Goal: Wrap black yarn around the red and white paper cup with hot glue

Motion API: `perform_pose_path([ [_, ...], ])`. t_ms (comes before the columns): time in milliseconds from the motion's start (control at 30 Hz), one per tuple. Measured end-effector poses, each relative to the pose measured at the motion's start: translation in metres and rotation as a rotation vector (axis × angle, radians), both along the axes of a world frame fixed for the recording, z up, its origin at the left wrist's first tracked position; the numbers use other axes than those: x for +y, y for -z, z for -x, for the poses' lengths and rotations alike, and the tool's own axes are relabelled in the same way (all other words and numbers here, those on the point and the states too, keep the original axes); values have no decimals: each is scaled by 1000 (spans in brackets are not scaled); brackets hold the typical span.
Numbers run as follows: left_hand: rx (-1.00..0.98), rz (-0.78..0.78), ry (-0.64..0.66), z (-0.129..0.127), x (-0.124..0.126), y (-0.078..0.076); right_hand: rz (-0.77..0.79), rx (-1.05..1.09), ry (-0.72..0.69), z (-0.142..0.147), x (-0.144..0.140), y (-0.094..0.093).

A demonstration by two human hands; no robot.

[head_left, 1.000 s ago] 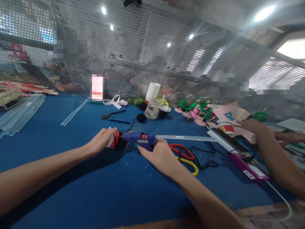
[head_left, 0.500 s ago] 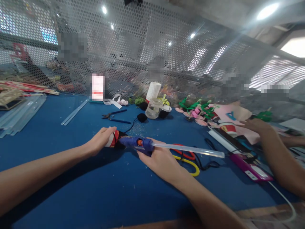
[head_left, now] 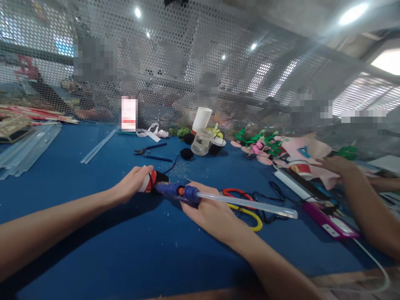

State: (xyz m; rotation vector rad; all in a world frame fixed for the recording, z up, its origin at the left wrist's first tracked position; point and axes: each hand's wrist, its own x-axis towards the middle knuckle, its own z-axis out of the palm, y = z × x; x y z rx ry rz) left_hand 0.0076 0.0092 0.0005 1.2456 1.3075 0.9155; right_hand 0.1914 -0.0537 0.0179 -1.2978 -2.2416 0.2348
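My left hand [head_left: 137, 183] is closed around a red and white paper cup [head_left: 147, 183] that lies on its side, its far end wrapped in black. A black cord runs from the cup to a ball of black yarn [head_left: 186, 154]. In my right hand [head_left: 212, 212] is a blue glue gun [head_left: 175, 189], its nozzle up against the black part of the cup. A long clear glue stick [head_left: 250, 203] sticks out of the gun's back, pointing right. Scissors with red and yellow handles [head_left: 256, 223] lie beyond my right wrist, partly hidden.
Pliers [head_left: 153, 157], a clear plastic cup [head_left: 202, 142] and stacked paper cups [head_left: 201, 118] stand or lie behind my hands. Glue sticks [head_left: 31, 146] are piled at left. At right are a purple power strip [head_left: 331, 221], craft flowers [head_left: 262, 143] and another person's arm [head_left: 359, 196].
The glue gun's rear and the glue stick have dipped slightly, with the nozzle shifting a little along the black part of the cup. My left hand stays almost still.
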Motion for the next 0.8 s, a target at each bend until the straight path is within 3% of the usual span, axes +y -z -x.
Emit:
perform_pose_path([
  [167,13,0,-38,-2,0,0,-4,-21,34,0,-1,-1],
  [600,158,-91,43,2,-4,-2,-22,20,19,-3,3,3],
  [800,157,-163,178,4,-3,1,42,61,122,-6,5,1],
])
